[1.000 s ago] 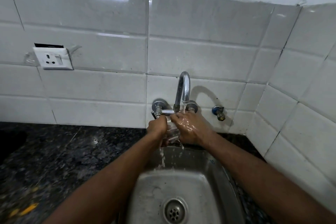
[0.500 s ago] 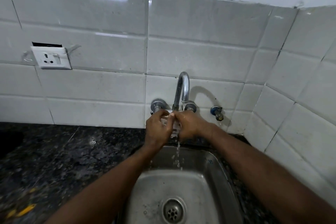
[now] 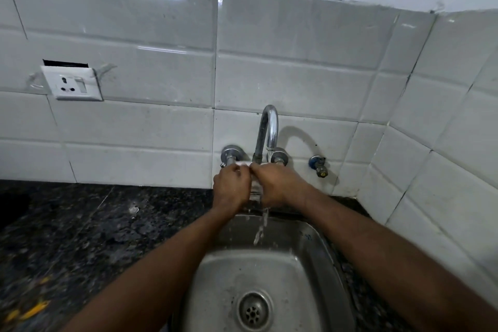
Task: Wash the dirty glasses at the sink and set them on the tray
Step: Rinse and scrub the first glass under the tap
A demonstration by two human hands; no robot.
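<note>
Head view. At 12 o'clock of the stainless steel sink basin [image 3: 215, 291], both hands meet under the curved chrome tap spout [image 3: 270, 127].

The left hand [image 3: 231, 189] and the right hand [image 3: 278, 185] are each wrapped, fingers curled, round a small clear drinking glass [image 3: 255, 192]. Only a sliver of the glass shows between them, and its tilt cannot be told.

The tap is running. A thin stream of water [image 3: 262, 224] falls from under the hands toward the round metal drain [image 3: 253, 310] at 6 o'clock.

A blue-capped wall valve [image 3: 318, 165] sits at 3 o'clock of the tap. A white wall socket [image 3: 72, 86] is at 10 o'clock in the frame. Black speckled stone counter [image 3: 80, 237] lies at 9 o'clock of the basin.

No tray or other glasses are in view.

Step in hand, by judgement: rinsing or rubbing one glass under the flow, so this is the washing part and the placing is not yet done. How many glasses remain cannot be said.

The next move probably calls for:
- tipping the water out of the glass
- taking it firmly in one wet hand, as slipping is the risk
- turning to find the tray, which is outside this view
- setting the glass down gently on it
</note>
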